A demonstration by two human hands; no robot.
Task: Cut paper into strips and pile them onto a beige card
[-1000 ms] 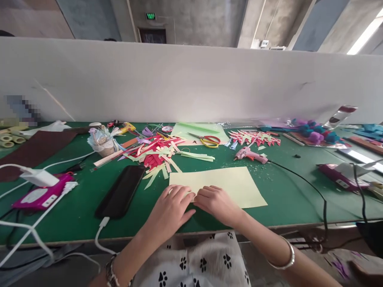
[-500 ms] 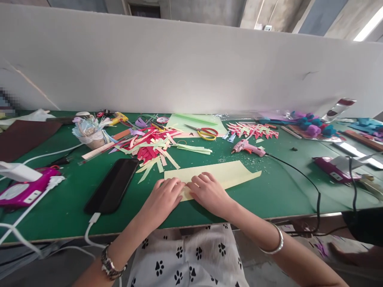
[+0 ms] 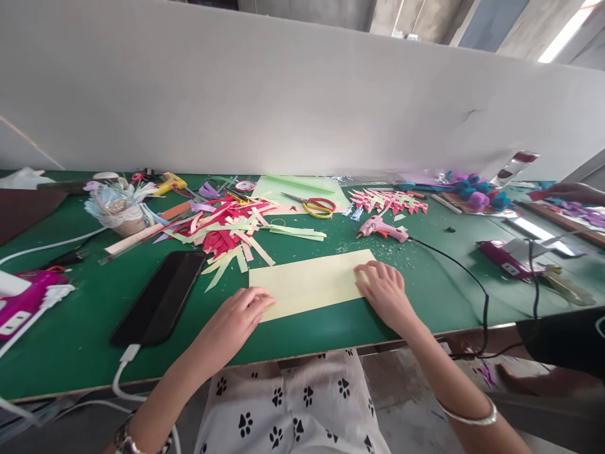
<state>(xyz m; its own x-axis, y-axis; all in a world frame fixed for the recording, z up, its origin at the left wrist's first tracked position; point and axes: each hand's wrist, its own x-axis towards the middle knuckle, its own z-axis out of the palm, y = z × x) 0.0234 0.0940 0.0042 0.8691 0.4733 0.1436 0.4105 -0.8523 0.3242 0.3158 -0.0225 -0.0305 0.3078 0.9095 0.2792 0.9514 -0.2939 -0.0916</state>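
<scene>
A pale yellow sheet of paper (image 3: 307,287), shaped like a long band, lies flat on the green table in front of me. My left hand (image 3: 239,318) holds its lower left corner, thumb and fingers closed together there. At the other end, my right hand (image 3: 385,290) has its bent fingers over the right edge of the paper, slightly blurred. That edge is partly hidden beneath the fingers.
A black phone (image 3: 161,296) on a white cable lies left. Behind the paper are cut paper strips (image 3: 229,230), scissors (image 3: 316,205) and a pink glue gun (image 3: 382,228). A purple power strip (image 3: 505,260) stands right; another person's hand (image 3: 574,192) reaches in beyond it.
My right hand has slid right along the paper to its far end. My left hand has shifted left to the corner. The paper's raised right end now lies flatter.
</scene>
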